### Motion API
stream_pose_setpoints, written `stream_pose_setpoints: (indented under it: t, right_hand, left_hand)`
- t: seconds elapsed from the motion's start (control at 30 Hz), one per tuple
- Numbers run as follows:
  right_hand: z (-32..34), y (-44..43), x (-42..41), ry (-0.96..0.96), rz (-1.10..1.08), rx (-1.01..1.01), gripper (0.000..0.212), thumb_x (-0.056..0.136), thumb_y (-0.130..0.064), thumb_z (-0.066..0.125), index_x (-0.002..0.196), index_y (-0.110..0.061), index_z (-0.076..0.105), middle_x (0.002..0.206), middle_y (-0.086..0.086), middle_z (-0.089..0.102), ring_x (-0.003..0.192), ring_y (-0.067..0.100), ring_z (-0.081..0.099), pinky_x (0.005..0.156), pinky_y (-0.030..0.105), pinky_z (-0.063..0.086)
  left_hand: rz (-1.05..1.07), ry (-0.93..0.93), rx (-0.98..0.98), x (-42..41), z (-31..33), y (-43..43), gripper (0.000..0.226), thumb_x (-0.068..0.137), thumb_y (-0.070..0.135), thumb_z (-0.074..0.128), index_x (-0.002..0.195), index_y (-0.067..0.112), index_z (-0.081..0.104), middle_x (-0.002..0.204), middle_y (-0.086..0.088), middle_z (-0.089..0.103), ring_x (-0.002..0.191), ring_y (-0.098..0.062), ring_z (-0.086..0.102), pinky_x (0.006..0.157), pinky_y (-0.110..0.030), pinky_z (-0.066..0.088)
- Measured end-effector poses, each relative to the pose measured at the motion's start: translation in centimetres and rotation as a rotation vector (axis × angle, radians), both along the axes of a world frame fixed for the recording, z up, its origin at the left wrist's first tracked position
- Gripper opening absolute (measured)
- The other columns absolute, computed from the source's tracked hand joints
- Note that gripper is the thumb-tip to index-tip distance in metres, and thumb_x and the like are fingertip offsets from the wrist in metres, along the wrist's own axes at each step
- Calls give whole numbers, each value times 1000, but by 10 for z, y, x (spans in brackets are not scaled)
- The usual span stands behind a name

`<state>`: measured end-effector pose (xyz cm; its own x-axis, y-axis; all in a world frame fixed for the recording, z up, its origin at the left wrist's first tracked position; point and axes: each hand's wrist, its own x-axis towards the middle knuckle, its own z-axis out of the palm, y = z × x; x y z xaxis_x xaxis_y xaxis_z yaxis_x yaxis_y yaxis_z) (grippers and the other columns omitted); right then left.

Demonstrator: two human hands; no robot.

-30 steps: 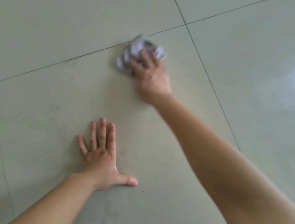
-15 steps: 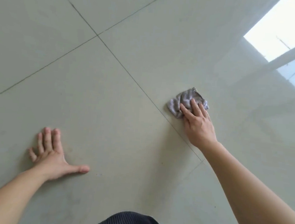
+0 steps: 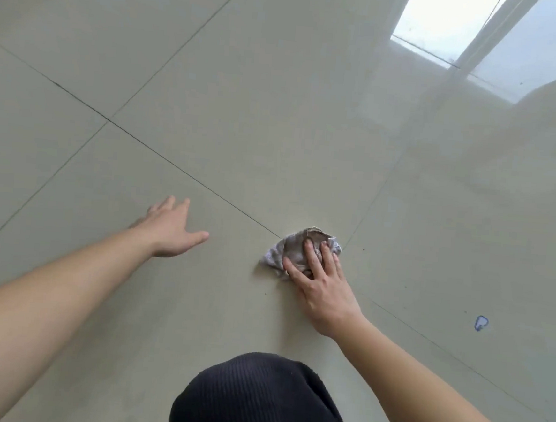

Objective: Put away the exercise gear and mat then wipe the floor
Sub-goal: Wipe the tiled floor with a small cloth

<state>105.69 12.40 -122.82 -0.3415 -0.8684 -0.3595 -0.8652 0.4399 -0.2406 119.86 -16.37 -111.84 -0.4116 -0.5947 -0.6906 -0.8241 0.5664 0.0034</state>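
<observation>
A crumpled grey-brown cloth (image 3: 295, 250) lies on the pale tiled floor (image 3: 244, 108), right beside a tile joint. My right hand (image 3: 322, 287) presses on it with fingers spread over its near side. My left hand (image 3: 170, 227) is stretched out to the left of the cloth, fingers apart, holding nothing; whether its palm touches the floor I cannot tell. No exercise gear or mat is in view.
A small blue-and-white scrap (image 3: 480, 322) lies on the floor to the right. My knee in dark ribbed fabric (image 3: 255, 399) fills the bottom centre. A bright window reflection (image 3: 450, 34) shines on the tiles at the top right. Dark specks dot the floor near the cloth.
My right hand has dragged the cloth from the far left tile across to the right and then nearer to me. My left hand has come up off its flat rest. The view has shifted.
</observation>
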Motion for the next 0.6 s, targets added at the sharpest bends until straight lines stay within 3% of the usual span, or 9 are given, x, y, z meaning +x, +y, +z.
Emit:
stream_pose_setpoints:
  t: [0.1, 0.2, 0.3, 0.37, 0.43, 0.5, 0.6]
  right_hand:
    - [14, -7, -20, -29, 109, 68, 55, 106, -43, 31, 155, -50, 5, 166, 9, -16, 151, 39, -18, 120, 43, -16]
    - [24, -14, -52, -12, 257, 131, 51, 106, -50, 23, 154, -53, 5, 167, 4, -17, 152, 36, -16, 122, 43, -11]
    - [24, -24, -93, 26, 348, 147, 53, 100, -59, 9, 153, -56, 5, 168, 0, -11, 154, 32, -10, 123, 40, -9]
    - [23, -37, -108, 41, 226, 117, 61, 93, -64, -1, 152, -56, 7, 168, 0, -8, 154, 30, -8, 123, 39, -7]
    - [18, -52, -113, 20, 13, 68, 52, 100, -62, 11, 152, -55, 12, 168, 0, -8, 155, 28, -8, 124, 39, -5]
    - [14, -70, -114, -13, -134, 30, 49, 104, -56, 21, 153, -54, 13, 168, 0, -8, 154, 28, -10, 125, 41, -5]
    - [9, -94, -124, -5, -227, 26, 50, 104, -55, 21, 153, -53, 13, 168, 1, -6, 154, 29, -10, 125, 43, -6]
  left_hand:
    - [-30, 74, 13, -46, 12, 8, 94, 89, 61, 54, 158, 17, 8, 166, -8, 2, 152, -29, 7, 122, -45, 17]
    - [-66, 106, -37, -61, 5, 19, 93, 89, 62, 55, 158, 19, 9, 166, -9, -3, 152, -31, 4, 120, -48, 20]
    - [15, 123, -45, -64, -21, 19, 115, 78, 75, 57, 157, 21, -6, 163, -9, -20, 151, -31, -13, 119, -55, 13]
    - [112, 122, -4, -63, -38, 13, 144, 59, 85, 66, 153, 20, -22, 159, -9, -32, 148, -29, -26, 118, -58, 1]
    - [167, 90, 55, -57, -56, 10, 164, 42, 89, 70, 148, 17, -33, 154, -9, -41, 143, -26, -36, 116, -60, -9]
    - [157, 66, 69, -50, -72, 8, 173, 33, 91, 70, 145, 15, -38, 150, -7, -47, 138, -24, -44, 113, -61, -15]
    - [140, 53, 108, -47, -82, 6, 178, 27, 90, 71, 138, 16, -46, 145, -6, -53, 133, -24, -50, 110, -61, -19]
